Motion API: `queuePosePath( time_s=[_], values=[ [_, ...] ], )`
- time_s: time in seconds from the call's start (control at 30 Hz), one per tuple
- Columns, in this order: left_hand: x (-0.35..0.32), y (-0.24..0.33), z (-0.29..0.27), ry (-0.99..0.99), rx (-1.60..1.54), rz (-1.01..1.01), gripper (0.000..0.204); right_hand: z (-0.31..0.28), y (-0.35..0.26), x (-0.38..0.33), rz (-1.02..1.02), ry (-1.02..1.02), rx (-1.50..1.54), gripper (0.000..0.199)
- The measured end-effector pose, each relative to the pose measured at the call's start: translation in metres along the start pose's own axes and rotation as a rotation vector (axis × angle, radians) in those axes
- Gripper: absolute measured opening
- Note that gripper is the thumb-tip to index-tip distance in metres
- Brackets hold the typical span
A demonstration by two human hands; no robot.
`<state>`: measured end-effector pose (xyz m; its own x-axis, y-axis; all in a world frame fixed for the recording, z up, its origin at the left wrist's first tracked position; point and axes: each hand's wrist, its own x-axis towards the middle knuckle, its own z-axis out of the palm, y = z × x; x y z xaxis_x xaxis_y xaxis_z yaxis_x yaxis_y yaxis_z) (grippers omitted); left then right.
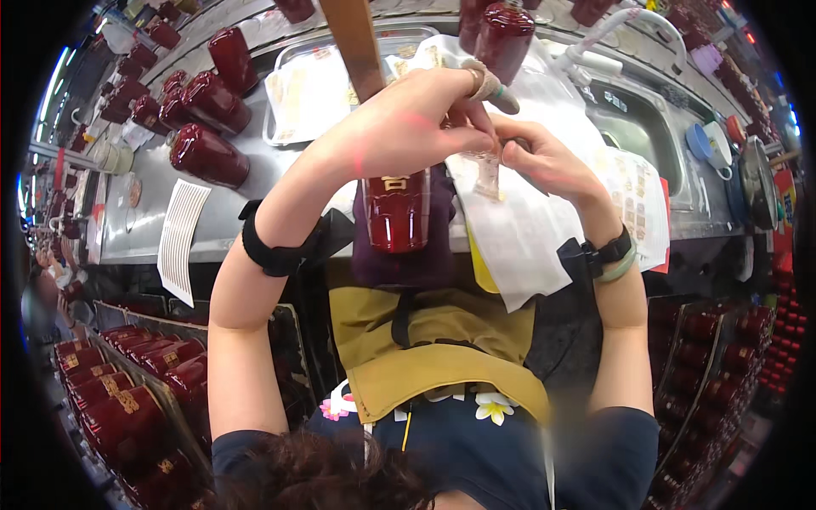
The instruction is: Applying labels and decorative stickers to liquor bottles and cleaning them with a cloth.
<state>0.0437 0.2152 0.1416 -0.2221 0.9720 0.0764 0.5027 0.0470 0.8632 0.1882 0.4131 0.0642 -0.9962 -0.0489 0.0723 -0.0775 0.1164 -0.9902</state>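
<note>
My left hand [408, 127] and my right hand [548, 161] meet fingertip to fingertip above a steel counter [153, 195]. Between them they pinch a small clear sticker [486, 176] that hangs down from the fingers. Just below my left hand stands a dark red jar [397, 212] with a gold mark on its front. A white backing sheet [518, 238] lies under my right hand and hangs over the counter edge. My left hand has a wrapped finger ring. Both wrists carry black bands.
Several dark red jars [208, 157] lie and stand on the counter at the left. At the back are a metal tray [297, 93] with paper and a sink [633, 127]. A striped label sheet [180, 238] hangs off the edge. Crates of red jars [127, 399] flank me.
</note>
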Motion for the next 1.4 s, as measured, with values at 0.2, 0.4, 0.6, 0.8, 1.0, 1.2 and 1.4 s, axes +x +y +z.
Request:
queuePosePath(
  time_s=[0.2,0.4,0.6,0.8,1.0,1.2,1.4],
  values=[
    [-0.058,-0.011,-0.012,0.058,-0.019,-0.131,0.036,0.016,-0.009,0.002,0.252,-0.169,-0.182,0.023],
    [-0.121,-0.014,-0.005,0.25,-0.13,-0.266,0.041,0.057,-0.048,-0.015,0.291,-0.032,-0.305,0.019],
    [-0.156,-0.042,0.009,0.313,-0.437,-0.355,0.041,0.089,-0.047,-0.022,0.297,0.09,-0.346,0.019],
    [-0.146,-0.099,0.034,0.38,-0.661,-0.375,0.04,0.1,-0.007,-0.014,0.269,0.26,-0.389,0.022],
    [-0.147,-0.107,0.045,0.428,-0.855,-0.36,0.037,0.103,0.008,-0.016,0.248,0.294,-0.364,0.021],
    [-0.151,-0.104,0.048,0.546,-1.06,-0.417,0.032,0.108,0.023,-0.017,0.28,0.323,-0.113,0.017],
    [-0.149,-0.103,0.055,0.565,-0.875,-0.404,0.045,0.111,0.034,-0.019,0.26,0.344,-0.051,0.016]
  ],
)
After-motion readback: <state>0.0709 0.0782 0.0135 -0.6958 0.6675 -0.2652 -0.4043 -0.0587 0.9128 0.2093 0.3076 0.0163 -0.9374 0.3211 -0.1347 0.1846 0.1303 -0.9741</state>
